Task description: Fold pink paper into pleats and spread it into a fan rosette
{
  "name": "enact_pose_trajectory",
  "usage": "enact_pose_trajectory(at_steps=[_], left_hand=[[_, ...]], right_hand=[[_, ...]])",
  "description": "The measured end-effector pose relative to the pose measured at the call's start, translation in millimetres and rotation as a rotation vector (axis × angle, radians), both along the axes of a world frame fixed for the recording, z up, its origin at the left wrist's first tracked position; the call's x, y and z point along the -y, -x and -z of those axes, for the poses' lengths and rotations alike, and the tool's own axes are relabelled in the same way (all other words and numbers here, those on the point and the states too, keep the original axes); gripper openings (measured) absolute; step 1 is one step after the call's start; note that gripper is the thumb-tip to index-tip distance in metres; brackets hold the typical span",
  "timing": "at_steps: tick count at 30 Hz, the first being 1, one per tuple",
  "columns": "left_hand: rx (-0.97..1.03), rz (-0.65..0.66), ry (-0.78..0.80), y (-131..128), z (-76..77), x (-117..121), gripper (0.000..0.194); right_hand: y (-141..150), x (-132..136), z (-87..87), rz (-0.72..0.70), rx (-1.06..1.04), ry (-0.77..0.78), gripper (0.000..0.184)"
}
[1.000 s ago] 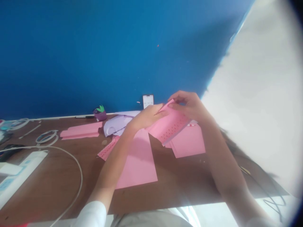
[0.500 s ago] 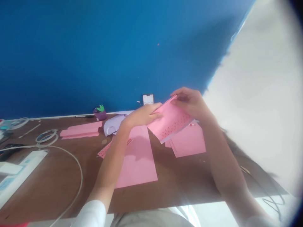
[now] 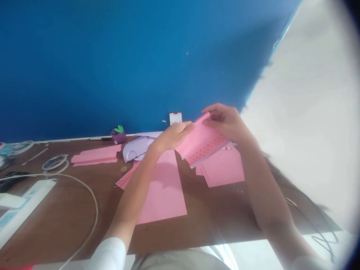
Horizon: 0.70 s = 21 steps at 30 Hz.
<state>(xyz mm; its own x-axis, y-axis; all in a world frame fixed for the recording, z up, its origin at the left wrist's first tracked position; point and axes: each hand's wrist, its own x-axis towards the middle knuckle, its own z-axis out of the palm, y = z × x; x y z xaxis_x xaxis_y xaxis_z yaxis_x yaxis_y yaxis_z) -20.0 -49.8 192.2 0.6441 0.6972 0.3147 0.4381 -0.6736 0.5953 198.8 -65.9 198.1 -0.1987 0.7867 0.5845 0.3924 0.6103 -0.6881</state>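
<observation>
Above the brown desk (image 3: 213, 213), both hands hold a folded pink paper with dark dots (image 3: 203, 144). My left hand (image 3: 173, 135) pinches its left top edge. My right hand (image 3: 225, 120) grips the upper right corner, fingers curled over the fold. Under them lie a large pink sheet (image 3: 165, 191) and another pink sheet (image 3: 225, 168) to the right. A dotted pink strip (image 3: 127, 177) pokes out beside my left forearm.
A folded pink stack (image 3: 95, 155), white cut paper (image 3: 135, 148), a purple paper pot with green leaves (image 3: 119, 135), a phone (image 3: 176, 118) against the blue wall. Tape rolls (image 3: 55, 163), a white power strip (image 3: 22, 206) and cable (image 3: 92, 202) lie left.
The dotted pink paper has been lifted slightly and tilted more upright; my left hand rose with it. My right hand barely shifted.
</observation>
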Motion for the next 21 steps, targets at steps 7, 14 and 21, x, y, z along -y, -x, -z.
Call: enact_pose_trajectory(at_steps=[7,14,21], left_hand=[[0.067,-0.027,-0.068,-5.8,1.2,-0.2,0.032],[0.057,-0.083,-0.133,-8.8,5.3,-0.4,0.023],[-0.030,-0.100,-0.105,-8.1,4.3,1.9,0.019]], right_hand=[[-0.7,-0.6,-0.9,-0.002,-0.008,0.009,0.020],[3.1,6.0,-3.2,-0.059,-0.034,0.030,0.022],[9.3,11.8,-7.1,0.008,-0.020,0.009,0.018]])
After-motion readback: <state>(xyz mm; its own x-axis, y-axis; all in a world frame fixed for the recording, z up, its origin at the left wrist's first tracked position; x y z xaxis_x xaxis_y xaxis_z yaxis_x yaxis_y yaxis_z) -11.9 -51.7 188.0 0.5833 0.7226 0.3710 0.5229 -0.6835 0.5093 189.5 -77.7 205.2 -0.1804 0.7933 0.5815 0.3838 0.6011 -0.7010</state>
